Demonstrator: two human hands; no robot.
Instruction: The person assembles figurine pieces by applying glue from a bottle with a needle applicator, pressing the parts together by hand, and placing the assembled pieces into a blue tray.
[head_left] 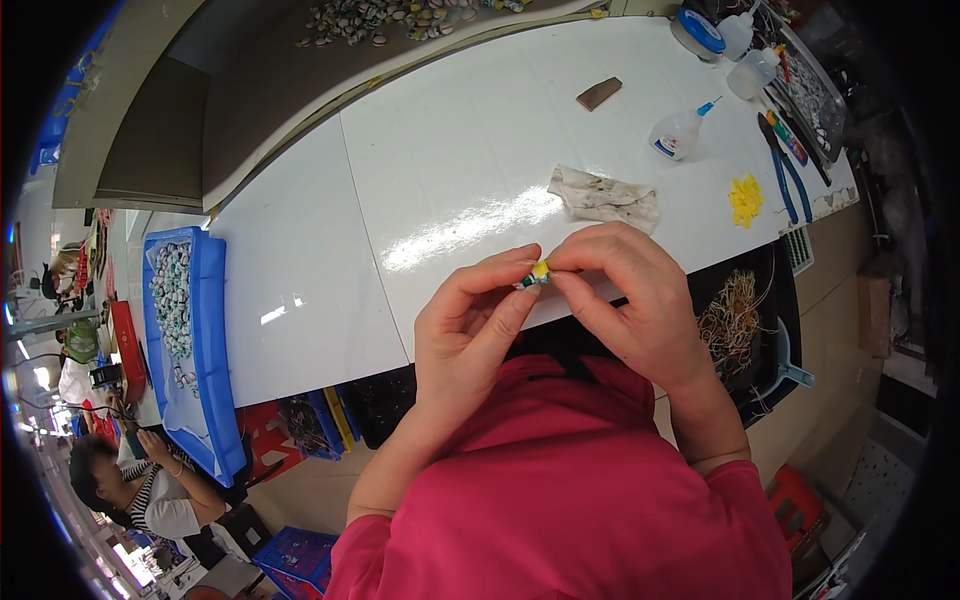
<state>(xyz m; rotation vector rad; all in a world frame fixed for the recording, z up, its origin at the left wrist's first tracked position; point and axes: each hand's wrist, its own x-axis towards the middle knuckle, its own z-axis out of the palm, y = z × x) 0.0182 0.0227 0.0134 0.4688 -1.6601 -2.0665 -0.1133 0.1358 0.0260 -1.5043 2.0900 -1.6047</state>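
Above the table's near edge, my left hand point(465, 325) pinches a small round part point(530, 281) with white and dark green on it. My right hand point(635, 300) meets it from the other side, thumb and forefinger closed on a small yellow piece point(541, 270) that touches the part. The fingertips hide most of both. Just beyond my hands lies a stained white cloth point(605, 197). A pile of small yellow pieces point(745, 201) sits on the table to the right.
On the white table point(290, 235) are a needle-tipped bottle point(677, 134), a brown block point(599, 94), blue-handled pliers point(786, 170) and a blue tape roll point(698, 35). A blue tray point(212, 340) of small parts stands left, near another person point(150, 485). A shelf point(245, 110) borders the back.
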